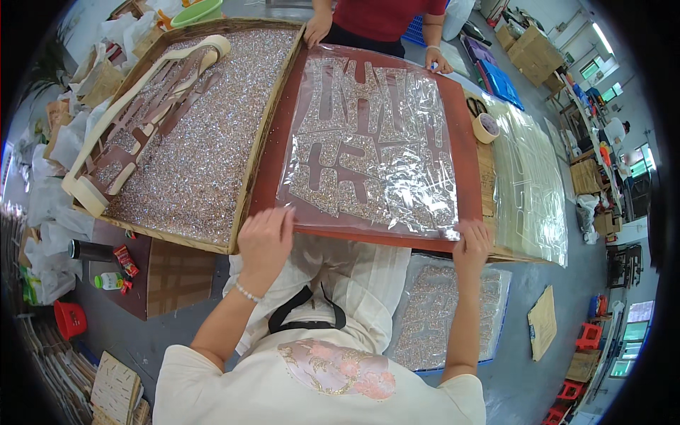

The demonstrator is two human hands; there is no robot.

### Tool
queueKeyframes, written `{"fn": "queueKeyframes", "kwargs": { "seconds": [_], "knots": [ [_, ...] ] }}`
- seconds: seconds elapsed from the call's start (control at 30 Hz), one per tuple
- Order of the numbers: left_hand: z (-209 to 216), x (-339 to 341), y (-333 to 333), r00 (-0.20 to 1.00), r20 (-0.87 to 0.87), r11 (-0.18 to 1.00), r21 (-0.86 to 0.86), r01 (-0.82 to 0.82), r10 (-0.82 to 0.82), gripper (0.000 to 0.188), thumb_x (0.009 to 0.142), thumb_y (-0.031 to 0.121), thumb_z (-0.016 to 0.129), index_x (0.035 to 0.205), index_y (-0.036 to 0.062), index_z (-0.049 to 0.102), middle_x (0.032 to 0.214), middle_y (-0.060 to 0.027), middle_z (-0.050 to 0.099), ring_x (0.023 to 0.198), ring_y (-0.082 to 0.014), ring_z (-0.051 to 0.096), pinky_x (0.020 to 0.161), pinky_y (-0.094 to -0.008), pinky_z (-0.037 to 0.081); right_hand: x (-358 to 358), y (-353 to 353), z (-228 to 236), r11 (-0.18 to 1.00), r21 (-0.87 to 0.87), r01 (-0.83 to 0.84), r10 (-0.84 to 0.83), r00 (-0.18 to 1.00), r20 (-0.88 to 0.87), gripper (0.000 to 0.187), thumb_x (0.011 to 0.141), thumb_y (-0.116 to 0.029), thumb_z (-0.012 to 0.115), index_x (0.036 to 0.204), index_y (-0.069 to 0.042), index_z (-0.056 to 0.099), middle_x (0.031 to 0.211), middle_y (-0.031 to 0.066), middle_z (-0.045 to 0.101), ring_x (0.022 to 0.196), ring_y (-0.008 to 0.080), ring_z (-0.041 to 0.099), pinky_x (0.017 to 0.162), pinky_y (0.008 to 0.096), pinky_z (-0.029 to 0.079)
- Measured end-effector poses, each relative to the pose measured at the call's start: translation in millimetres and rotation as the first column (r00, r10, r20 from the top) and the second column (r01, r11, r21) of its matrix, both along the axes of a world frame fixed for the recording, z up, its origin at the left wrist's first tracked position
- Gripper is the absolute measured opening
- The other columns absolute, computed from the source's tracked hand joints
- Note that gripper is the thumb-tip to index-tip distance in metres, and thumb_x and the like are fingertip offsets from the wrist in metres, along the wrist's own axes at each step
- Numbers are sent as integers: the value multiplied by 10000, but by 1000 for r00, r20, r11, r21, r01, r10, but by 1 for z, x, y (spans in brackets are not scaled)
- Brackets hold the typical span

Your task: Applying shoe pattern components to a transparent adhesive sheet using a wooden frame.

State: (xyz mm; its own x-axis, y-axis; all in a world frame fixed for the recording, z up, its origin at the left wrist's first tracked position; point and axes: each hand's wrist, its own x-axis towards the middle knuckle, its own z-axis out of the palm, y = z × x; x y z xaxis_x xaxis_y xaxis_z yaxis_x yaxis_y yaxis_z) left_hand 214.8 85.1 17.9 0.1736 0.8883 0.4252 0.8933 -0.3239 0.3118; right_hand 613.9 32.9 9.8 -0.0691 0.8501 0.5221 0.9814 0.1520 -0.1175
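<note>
A clear plastic sheet (pixel 368 225) lies over a red-brown board, with shapes covered in small glittering stones (pixel 322 188) showing through it. At its near left corner my left hand (pixel 268 237) is closed, the fingers curled on the sheet's edge. My right hand (pixel 473 244) pinches the near right corner in the same way. Glare covers the right part of the sheet. Across the board stands a person in a red top; one of that person's hands (pixel 317 30) is by the far left corner, the other (pixel 438 61) by the far right corner.
To the left, a wooden-rimmed tray (pixel 244 191) holds loose glittering stones and a cream cut-out frame (pixel 99 145). At the right are scissors (pixel 476 106), a tape roll (pixel 486 128) and stacked clear sheets (pixel 528 177). Another stone-covered sheet (pixel 446 312) lies low beside my legs.
</note>
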Motion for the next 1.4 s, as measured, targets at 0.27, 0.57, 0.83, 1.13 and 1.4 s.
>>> {"fn": "queueKeyframes", "kwargs": {
  "seconds": [0.27,0.57,0.83,1.13,1.4],
  "knots": [
    [-31,68,78,956,24,954,81,290,-293,476,902,215,544,1349,77,456,1384,-178,434,1328,-348,354,1106,-455,271,-156,103,-16,942,-111,-318,282,925,-255,454,963,-294,461,1366,-84,455,1427,155,422,1348,329,353,1112,487,242],
    [-5,41,55,997,-82,993,-114,-6,-3,669,927,420,498,1384,-48,359,1478,-298,225,1402,-422,156,1151,-498,127,-10,60,-10,864,-282,418,-440,898,-17,532,959,-421,435,1414,-145,421,1511,131,301,1405,345,229,1121,536,160],
    [-8,84,172,992,78,990,95,-105,97,609,931,347,487,1397,-23,359,1486,-297,214,1407,-417,149,1157,-503,93,-116,212,40,992,53,-111,115,990,-84,422,973,-303,440,1364,-145,456,1398,130,451,1318,358,363,1063,528,272],
    [-24,74,166,994,-3,984,-145,-104,105,684,938,452,423,1419,-25,322,1491,-291,222,1418,-389,154,1164,-482,79,-59,212,-9,969,-244,-26,-19,984,-177,468,974,-397,390,1399,-208,441,1448,54,426,1367,291,336,1107,504,251],
    [-11,44,27,995,-64,986,-144,-81,73,742,919,409,511,1422,-69,250,1487,-338,151,1410,-435,116,1160,-504,63,6,155,-27,833,152,533,-536,844,-24,363,902,-266,514,1186,-50,582,1239,173,543,1207,344,472,999,469,378]
  ]
}}
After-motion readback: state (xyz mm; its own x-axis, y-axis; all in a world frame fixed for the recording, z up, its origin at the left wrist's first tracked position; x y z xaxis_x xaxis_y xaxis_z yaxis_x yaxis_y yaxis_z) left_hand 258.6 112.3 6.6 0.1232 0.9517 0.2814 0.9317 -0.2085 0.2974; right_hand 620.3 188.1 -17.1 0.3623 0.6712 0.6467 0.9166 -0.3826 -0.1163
